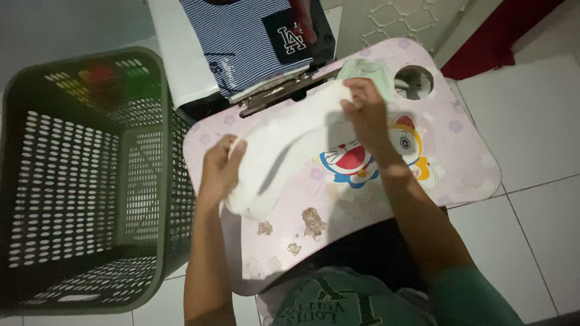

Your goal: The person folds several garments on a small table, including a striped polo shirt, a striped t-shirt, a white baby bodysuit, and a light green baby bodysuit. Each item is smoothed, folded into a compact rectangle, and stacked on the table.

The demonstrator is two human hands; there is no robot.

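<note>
On the pink lap table [459,157], your left hand [219,169] and right hand [365,115] each grip the white cloth [284,145] beside a green laundry basket [84,181] whose contents you cannot make out.

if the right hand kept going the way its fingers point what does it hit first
Probably the dark clip bar at the pink table's far edge, then the striped folded shirt behind it. The right hand grips white cloth; depth is unclear.

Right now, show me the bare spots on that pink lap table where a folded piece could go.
The pink cartoon-printed lap table is bare along its right edge, beside the cartoon print and below the round cup hole. The worn near edge is also free. The middle is crowded: the left hand and right hand grip a white cloth there.
</note>
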